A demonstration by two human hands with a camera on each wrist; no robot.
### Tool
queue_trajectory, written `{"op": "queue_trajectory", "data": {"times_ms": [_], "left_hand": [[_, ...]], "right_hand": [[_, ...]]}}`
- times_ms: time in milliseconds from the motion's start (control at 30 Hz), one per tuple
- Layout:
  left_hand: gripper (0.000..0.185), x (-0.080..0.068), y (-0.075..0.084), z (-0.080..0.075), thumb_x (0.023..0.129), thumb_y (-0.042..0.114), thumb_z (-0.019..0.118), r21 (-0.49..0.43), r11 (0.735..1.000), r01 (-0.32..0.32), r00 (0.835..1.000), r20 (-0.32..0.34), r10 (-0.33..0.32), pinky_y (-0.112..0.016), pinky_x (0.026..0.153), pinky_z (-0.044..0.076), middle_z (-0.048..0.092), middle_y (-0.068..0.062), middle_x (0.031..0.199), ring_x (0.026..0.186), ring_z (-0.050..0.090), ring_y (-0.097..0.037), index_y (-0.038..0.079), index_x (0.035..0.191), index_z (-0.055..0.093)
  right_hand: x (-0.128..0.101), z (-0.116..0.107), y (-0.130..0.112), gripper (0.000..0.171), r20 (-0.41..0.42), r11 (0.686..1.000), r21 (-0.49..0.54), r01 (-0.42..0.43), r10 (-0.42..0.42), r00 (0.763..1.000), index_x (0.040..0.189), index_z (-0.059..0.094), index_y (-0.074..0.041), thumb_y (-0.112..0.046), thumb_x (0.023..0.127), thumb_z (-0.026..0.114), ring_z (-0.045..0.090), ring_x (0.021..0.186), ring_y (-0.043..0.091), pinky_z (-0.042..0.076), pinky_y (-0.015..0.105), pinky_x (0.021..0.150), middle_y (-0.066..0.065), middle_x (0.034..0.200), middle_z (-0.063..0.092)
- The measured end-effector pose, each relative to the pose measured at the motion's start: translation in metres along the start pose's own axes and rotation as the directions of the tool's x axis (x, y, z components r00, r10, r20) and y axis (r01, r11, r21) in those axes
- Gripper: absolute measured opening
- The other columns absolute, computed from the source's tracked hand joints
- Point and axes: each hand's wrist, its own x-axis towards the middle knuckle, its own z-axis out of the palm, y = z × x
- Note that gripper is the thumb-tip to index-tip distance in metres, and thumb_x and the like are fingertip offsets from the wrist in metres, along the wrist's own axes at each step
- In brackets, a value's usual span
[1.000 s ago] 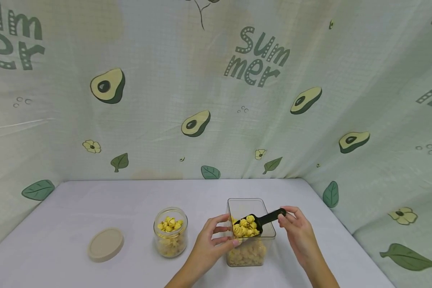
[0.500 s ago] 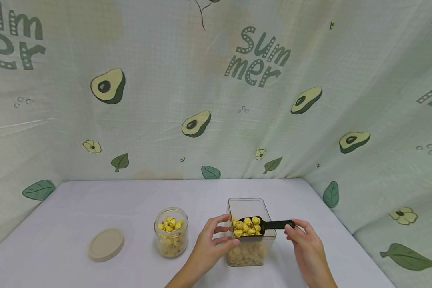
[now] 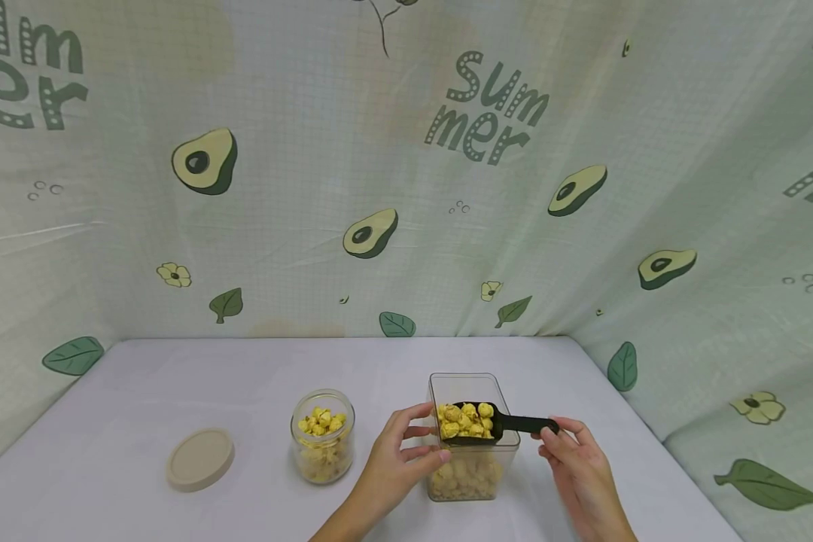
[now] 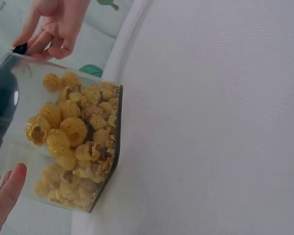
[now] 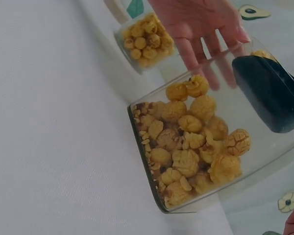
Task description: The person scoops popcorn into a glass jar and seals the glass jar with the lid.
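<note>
A clear square container (image 3: pixel 474 385) stands on the table, its lower part filled with yellow popcorn (image 5: pixel 191 147). My left hand (image 3: pixel 401 458) holds it from the left, fingers along the side wall and thumb at the front corner near the rim. With thumb and fingers, my right hand (image 3: pixel 580 461) pinches the end of a black scoop's (image 3: pixel 525 424) handle. The scoop lies about level at the container's mouth, its bowl heaped with popcorn (image 3: pixel 466 421). In the right wrist view the dark underside of the scoop shows through the wall, above the popcorn at the bottom.
Left of the container, a round glass jar (image 3: pixel 321 443) without a lid holds popcorn. Farther left, a beige round lid (image 3: pixel 200 459) lies on the white tablecloth (image 3: pixel 244 376). A printed curtain (image 3: pixel 278 150) hangs behind and at both sides of the table.
My right hand has drawn back to the right and lowered the handle, so the scoop went from tilted to about level with popcorn in it. My left hand has stayed on the container.
</note>
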Motion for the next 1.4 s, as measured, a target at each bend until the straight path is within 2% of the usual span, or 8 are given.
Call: {"op": "queue_trajectory", "data": {"times_ms": [167, 233, 300, 533, 767, 1033, 1267, 1400], "left_hand": [[0.059, 0.000, 0.001, 0.000, 0.083, 0.023, 0.070, -0.002, 1.000, -0.001, 1.000, 0.001, 0.001, -0.028, 0.089, 0.052, 0.040, -0.010, 0.136, 0.116, 0.049, -0.025, 0.014, 0.135, 0.044], [0.058, 0.000, 0.001, 0.000, 0.084, 0.023, 0.070, -0.002, 1.000, 0.004, 1.000, 0.002, -0.004, -0.028, 0.090, 0.052, 0.040, -0.010, 0.136, 0.116, 0.049, -0.025, 0.015, 0.135, 0.044], [0.058, 0.000, 0.001, 0.000, 0.084, 0.023, 0.070, -0.001, 1.000, 0.010, 1.000, 0.002, -0.010, -0.028, 0.090, 0.052, 0.040, -0.010, 0.136, 0.116, 0.048, -0.025, 0.015, 0.135, 0.044], [0.057, 0.000, 0.002, 0.001, 0.084, 0.025, 0.070, 0.002, 1.000, 0.026, 1.000, 0.002, -0.026, -0.027, 0.089, 0.052, 0.040, -0.009, 0.136, 0.116, 0.048, -0.024, 0.018, 0.134, 0.044], [0.058, 0.000, 0.001, 0.000, 0.084, 0.023, 0.069, -0.009, 1.000, 0.013, 1.000, 0.006, -0.013, -0.030, 0.089, 0.053, 0.040, -0.010, 0.136, 0.117, 0.048, -0.026, 0.014, 0.135, 0.043], [0.058, 0.000, 0.001, 0.000, 0.084, 0.023, 0.069, -0.020, 1.000, 0.024, 1.000, 0.005, -0.024, -0.028, 0.090, 0.052, 0.040, -0.010, 0.136, 0.118, 0.047, -0.026, 0.012, 0.135, 0.043], [0.057, -0.001, 0.001, -0.002, 0.085, 0.024, 0.069, -0.010, 1.000, 0.017, 1.000, 0.005, -0.017, -0.027, 0.090, 0.052, 0.041, -0.011, 0.137, 0.118, 0.048, -0.027, 0.012, 0.135, 0.044], [0.055, -0.004, 0.000, -0.008, 0.085, 0.024, 0.069, 0.002, 1.000, -0.006, 1.000, -0.007, 0.006, -0.027, 0.090, 0.052, 0.041, -0.013, 0.137, 0.118, 0.048, -0.029, 0.011, 0.134, 0.046]], "right_hand": [[0.004, 0.003, -0.001, 0.018, -0.120, 0.991, -0.065, -0.114, 0.105, 0.987, 0.098, 0.056, -0.021, -0.004, 0.093, 0.054, 0.060, 0.082, 0.005, 0.049, 0.017, 0.074, -0.008, 0.086, 0.069], [0.007, 0.003, -0.001, 0.016, -0.141, 0.988, -0.062, -0.139, 0.129, 0.982, 0.098, 0.055, -0.023, -0.007, 0.093, 0.055, 0.060, 0.084, 0.005, 0.048, 0.018, 0.075, -0.010, 0.086, 0.069], [0.009, 0.002, -0.001, 0.016, -0.127, 0.992, -0.032, -0.125, 0.120, 0.985, 0.098, 0.056, -0.022, -0.007, 0.094, 0.053, 0.060, 0.085, 0.005, 0.048, 0.019, 0.075, -0.010, 0.086, 0.068], [0.011, -0.001, -0.003, 0.021, 0.003, 0.993, 0.119, -0.026, 0.026, 1.000, 0.101, 0.056, -0.016, 0.001, 0.096, 0.045, 0.062, 0.085, 0.009, 0.049, 0.021, 0.074, -0.006, 0.089, 0.068], [0.013, 0.006, -0.011, 0.017, -0.057, 0.992, 0.103, -0.076, 0.083, 0.995, 0.104, 0.051, -0.017, -0.003, 0.095, 0.048, 0.064, 0.087, 0.009, 0.052, 0.022, 0.076, -0.006, 0.094, 0.068], [0.016, 0.011, -0.016, 0.017, 0.008, 0.977, 0.207, -0.045, 0.044, 0.999, 0.105, 0.051, -0.011, 0.001, 0.096, 0.044, 0.065, 0.089, 0.013, 0.054, 0.023, 0.080, -0.001, 0.095, 0.067], [0.017, 0.017, -0.023, 0.017, -0.043, 0.977, 0.200, -0.072, 0.082, 0.996, 0.103, 0.052, -0.013, 0.000, 0.095, 0.047, 0.065, 0.088, 0.012, 0.054, 0.021, 0.079, -0.001, 0.095, 0.066], [0.018, 0.021, -0.025, 0.017, -0.039, 0.976, 0.204, -0.071, 0.080, 0.996, 0.104, 0.051, -0.013, 0.001, 0.095, 0.047, 0.065, 0.088, 0.012, 0.054, 0.021, 0.080, -0.001, 0.095, 0.066]]}}
